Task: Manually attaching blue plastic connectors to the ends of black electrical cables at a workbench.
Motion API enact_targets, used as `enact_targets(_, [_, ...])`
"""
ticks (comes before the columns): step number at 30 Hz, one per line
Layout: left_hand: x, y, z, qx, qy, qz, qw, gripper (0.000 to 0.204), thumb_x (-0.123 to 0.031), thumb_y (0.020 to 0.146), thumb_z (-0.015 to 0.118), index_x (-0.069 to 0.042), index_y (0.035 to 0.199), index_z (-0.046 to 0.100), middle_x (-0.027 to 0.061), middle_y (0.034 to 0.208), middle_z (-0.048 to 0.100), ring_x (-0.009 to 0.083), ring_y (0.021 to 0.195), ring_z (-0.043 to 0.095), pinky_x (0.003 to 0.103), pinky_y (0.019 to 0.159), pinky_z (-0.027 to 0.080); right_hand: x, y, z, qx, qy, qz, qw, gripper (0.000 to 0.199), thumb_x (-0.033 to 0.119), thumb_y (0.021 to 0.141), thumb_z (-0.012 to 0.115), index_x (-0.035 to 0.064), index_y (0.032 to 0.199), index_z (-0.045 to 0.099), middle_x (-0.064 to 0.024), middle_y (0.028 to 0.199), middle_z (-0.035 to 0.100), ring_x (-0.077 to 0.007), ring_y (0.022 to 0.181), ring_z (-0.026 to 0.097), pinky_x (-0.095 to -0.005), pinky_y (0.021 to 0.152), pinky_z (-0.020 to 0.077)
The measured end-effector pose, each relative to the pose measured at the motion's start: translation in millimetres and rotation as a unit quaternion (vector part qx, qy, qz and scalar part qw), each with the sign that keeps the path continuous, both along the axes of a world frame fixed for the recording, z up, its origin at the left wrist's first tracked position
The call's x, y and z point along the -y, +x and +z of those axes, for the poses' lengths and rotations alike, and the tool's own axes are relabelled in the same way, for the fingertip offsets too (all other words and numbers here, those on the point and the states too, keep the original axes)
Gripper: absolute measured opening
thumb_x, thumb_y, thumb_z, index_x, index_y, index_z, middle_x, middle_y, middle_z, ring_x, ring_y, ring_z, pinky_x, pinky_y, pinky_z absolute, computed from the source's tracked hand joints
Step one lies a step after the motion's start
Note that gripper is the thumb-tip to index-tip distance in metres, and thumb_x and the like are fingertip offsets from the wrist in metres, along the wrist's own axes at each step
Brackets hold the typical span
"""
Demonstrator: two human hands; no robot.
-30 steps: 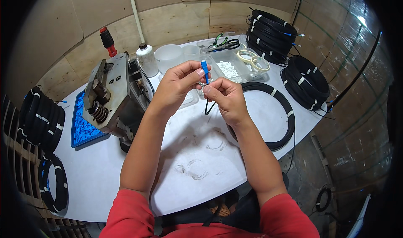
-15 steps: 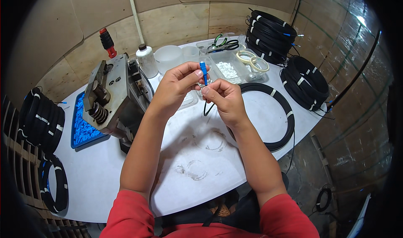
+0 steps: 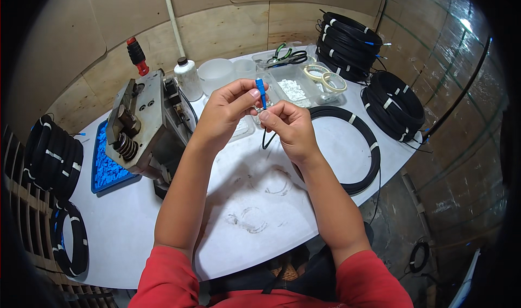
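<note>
My left hand point(image 3: 225, 112) pinches a small blue connector point(image 3: 261, 92) upright between thumb and fingers above the white table point(image 3: 135, 221). My right hand point(image 3: 286, 126) grips the thin black cable point(image 3: 265, 139) just below the connector, fingertips touching those of the left hand. The cable hangs down from my fingers toward a black cable coil point(image 3: 369, 150) lying flat on the table by my right forearm.
A grey metal machine point(image 3: 144, 126) stands at the left beside a blue tray point(image 3: 106, 164) of small blue parts. Clear tubs point(image 3: 296, 88), a white bottle point(image 3: 188, 79), tape rolls point(image 3: 325, 77), scissors point(image 3: 287, 57) and stacked black coils point(image 3: 393, 101) line the back and right.
Both hands stay together at the same spot; the fingers have shifted slightly on the blue connector and cable.
</note>
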State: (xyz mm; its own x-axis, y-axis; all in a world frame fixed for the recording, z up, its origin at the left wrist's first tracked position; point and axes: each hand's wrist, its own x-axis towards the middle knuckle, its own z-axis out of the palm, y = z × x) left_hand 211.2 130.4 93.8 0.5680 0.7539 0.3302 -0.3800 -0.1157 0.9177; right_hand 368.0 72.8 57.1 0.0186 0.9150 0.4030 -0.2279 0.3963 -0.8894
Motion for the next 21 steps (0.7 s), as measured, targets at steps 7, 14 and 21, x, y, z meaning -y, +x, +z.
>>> enact_targets(7, [4.1, 2.0, 2.8, -0.010, 0.007, -0.011, 1.000, 0.025, -0.017, 0.093, 0.059, 0.000, 0.112, 0.062, 0.0021, 0.095, 0.063, 0.0086, 0.084, 0.056, 0.025, 0.076, 0.047, 1.7, -1.1, 4.1, 0.005, 0.009, -0.007, 1.000, 0.015, 0.014, 0.087, 0.068, 0.0036, 0.079, 0.062, -0.0026, 0.073, 0.062, -0.0080, 0.068, 0.054, -0.0229, 0.066, 0.0437])
enact_targets(14, [3.1, 2.3, 1.3, -0.006, 0.008, -0.005, 1.000, 0.026, -0.017, 0.093, 0.059, 0.001, 0.112, 0.062, 0.0027, 0.096, 0.062, 0.0088, 0.084, 0.055, 0.026, 0.077, 0.047, 1.3, -0.4, 1.7, -0.002, -0.007, -0.005, 1.000, 0.015, 0.013, 0.087, 0.068, 0.0034, 0.078, 0.061, -0.0027, 0.073, 0.062, -0.0074, 0.068, 0.053, -0.0223, 0.065, 0.0434])
enact_targets(21, [3.8, 1.1, 2.4, -0.019, 0.022, -0.006, 1.000, 0.026, -0.019, 0.093, 0.059, 0.001, 0.111, 0.062, 0.0027, 0.097, 0.063, 0.0086, 0.085, 0.056, 0.026, 0.077, 0.047, -0.6, 1.3, -1.0, 0.004, 0.006, 0.008, 1.000, 0.012, 0.013, 0.086, 0.070, 0.0022, 0.084, 0.066, -0.0010, 0.075, 0.063, -0.0060, 0.069, 0.055, -0.0215, 0.065, 0.0453])
